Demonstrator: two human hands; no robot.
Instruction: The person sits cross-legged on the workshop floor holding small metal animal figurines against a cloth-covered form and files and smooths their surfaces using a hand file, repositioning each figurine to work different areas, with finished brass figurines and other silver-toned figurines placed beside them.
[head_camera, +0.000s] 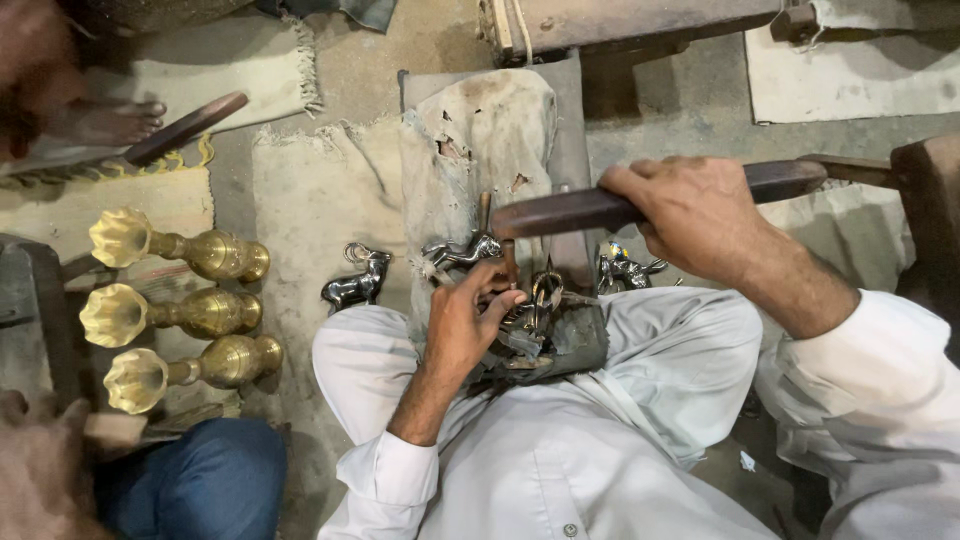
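My left hand (470, 322) grips a small silvery metal animal figurine (463, 251) and presses it against a cloth-covered block (480, 130) between my knees. My right hand (692, 213) is wrapped around a long dark flat tool (560, 212), held level across the figurine. A metal clamp piece (543, 296) sits right beside my left fingers. I sit cross-legged in white clothes.
A silvery figurine (357, 281) stands left of my knee, another (625, 268) on the right. Three brass vases (190, 312) lie on a mat at left. Another person's blue-clad knee (200, 480) and bare foot (105, 122) are close by. A wooden block (925, 200) stands right.
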